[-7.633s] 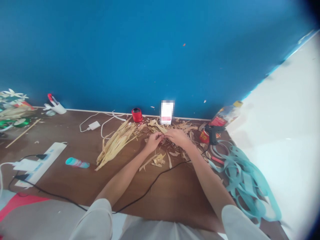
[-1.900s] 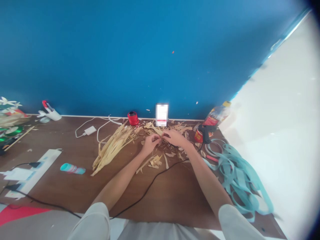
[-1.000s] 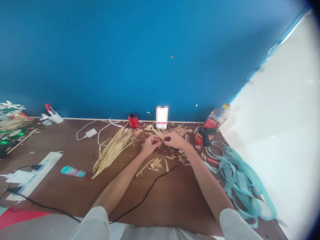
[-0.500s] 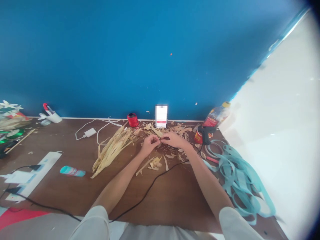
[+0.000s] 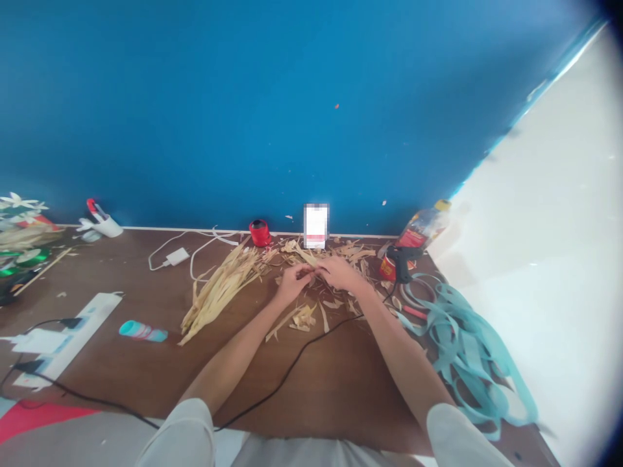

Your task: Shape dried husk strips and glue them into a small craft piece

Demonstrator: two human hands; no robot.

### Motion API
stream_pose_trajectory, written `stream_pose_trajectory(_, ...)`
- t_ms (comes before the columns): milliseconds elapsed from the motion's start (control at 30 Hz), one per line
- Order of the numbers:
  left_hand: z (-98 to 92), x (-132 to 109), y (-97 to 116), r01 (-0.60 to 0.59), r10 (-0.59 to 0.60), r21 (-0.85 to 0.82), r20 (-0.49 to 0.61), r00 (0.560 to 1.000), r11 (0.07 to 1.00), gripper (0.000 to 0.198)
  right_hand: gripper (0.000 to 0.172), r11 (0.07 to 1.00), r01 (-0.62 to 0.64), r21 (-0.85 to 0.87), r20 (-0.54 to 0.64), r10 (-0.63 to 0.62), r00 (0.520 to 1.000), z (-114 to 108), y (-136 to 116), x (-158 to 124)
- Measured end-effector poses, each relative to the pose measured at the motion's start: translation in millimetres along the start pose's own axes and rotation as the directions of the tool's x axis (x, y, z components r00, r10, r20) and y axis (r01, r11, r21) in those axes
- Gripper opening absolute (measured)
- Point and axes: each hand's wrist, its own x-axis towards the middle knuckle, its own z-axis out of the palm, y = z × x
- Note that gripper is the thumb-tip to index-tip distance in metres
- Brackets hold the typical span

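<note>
Fingers bent in a pinch, my left hand [image 5: 294, 283] is over the middle of the brown table. My right hand [image 5: 337, 272] meets it from the other side, its fingertips also pressed together. Between and just behind the fingertips a pale strip of dried corn husk [image 5: 305, 255] shows, gripped by both hands; its lower end is hidden by the fingers. Husk scraps [image 5: 357, 253] lie scattered around and under the hands. A small pile of torn husk [image 5: 304, 318] sits nearer to me. To the left lies a long bundle of dried husks [image 5: 221, 292].
A glue gun [image 5: 402, 259] rests by a red can at right, its black cord [image 5: 296, 360] crossing the table. Teal ribbon [image 5: 467, 350] is heaped at the right edge, near a bottle [image 5: 423, 224]. Leftward are a power strip [image 5: 73, 337], a teal tube [image 5: 143, 331] and a charger [image 5: 176, 257].
The fingertips have shifted slightly, with the right hand's fingers drawn closer over the husk. The whole view has moved a little; the table things stay in place.
</note>
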Motion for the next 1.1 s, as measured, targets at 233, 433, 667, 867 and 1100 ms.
stream_pose_trajectory(233, -0.9, 0.1, -5.5, 0.021, -0.02, 0.045, -0.006, 1.0, 0.999, 0.026, 0.024, 0.998, -0.055, -0.04, -0.038, 0.053, 0.998, -10.5, 1.2, -3.2)
stream_pose_trajectory(433, -1.0, 0.2, -6.2, 0.04, -0.038, 0.043, -0.038, 0.999, 0.998, 0.026, 0.024, 0.999, -0.05, -0.01, -0.051, 0.049, 0.997, -13.0, 0.7, -4.2)
stream_pose_trajectory(667, -1.8, -1.9, -3.0, 0.047, -0.041, 0.058, -0.102, 0.994, 0.997, 0.027, 0.022, 0.997, -0.058, 0.042, -0.113, 0.062, 0.992, -31.0, -11.5, -7.7)
stream_pose_trajectory(867, -2.5, -2.9, -0.1, 0.029, -0.019, 0.089, -0.111, 0.994, 0.996, 0.029, 0.037, 0.761, -0.648, -0.036, -0.313, 0.608, 0.73, -97.0, -6.1, -47.0)
stream_pose_trajectory(1100, -1.8, -2.6, 0.3, 0.05, -0.039, 0.078, -0.126, 0.991, 0.996, 0.029, 0.063, 0.416, -0.909, 0.01, -0.223, 0.887, 0.404, -108.5, 9.9, -102.4)
